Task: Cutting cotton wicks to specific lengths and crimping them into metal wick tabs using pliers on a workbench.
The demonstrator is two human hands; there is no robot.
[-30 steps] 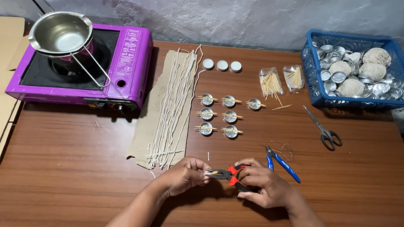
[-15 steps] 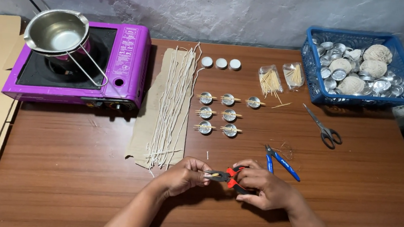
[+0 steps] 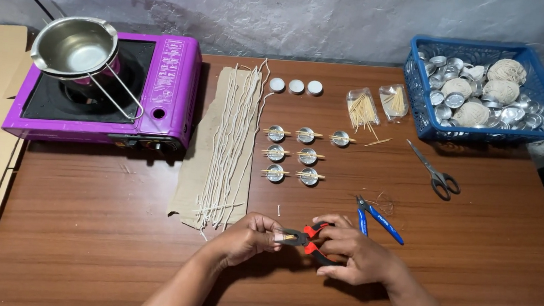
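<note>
head view — right hand (image 3: 355, 255), red-handled pliers (image 3: 307, 238), left hand (image 3: 248, 236) — unmoved

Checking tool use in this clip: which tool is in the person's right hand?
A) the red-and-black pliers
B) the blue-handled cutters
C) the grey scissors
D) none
A: the right hand grips the red-and-black pliers, while the blue-handled cutters and scissors lie untouched on the table.

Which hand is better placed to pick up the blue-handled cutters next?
Probably the right hand: the blue-handled cutters lie just beyond it, though it grips the red-handled pliers. The left hand is farther away.
</note>
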